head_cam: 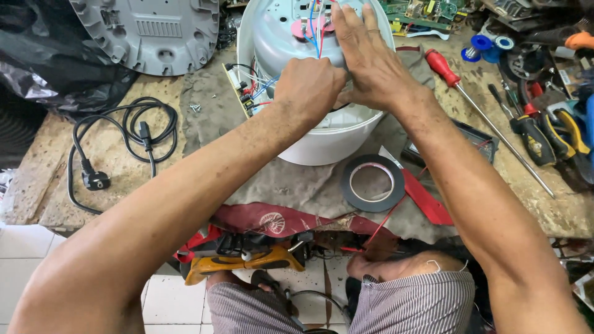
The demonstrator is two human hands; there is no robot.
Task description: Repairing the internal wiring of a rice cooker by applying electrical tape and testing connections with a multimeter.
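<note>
Item: white appliance shell [322, 139], upturned at the middle of my surface [111, 154], wires showing inside. My left hand [307, 86] is clenched at the rim by the small circuit board [238, 93]. My right hand [371, 59] lies flat, fingers spread, on the grey inner pot [281, 37]. Nearby: black tape roll [373, 183], red-handled screwdriver [443, 67], black power cord [124, 136].

Both hands [346, 74] on opened cooker [291, 37] (upturned)

Rice cooker shell [322, 145]: smooth glossy white plastic. Beneath it, cloth [291, 185]: grey, matt, worn. Right of it, screwdriver [489, 120]: glossy red plastic handle, bright metal shaft.
</note>
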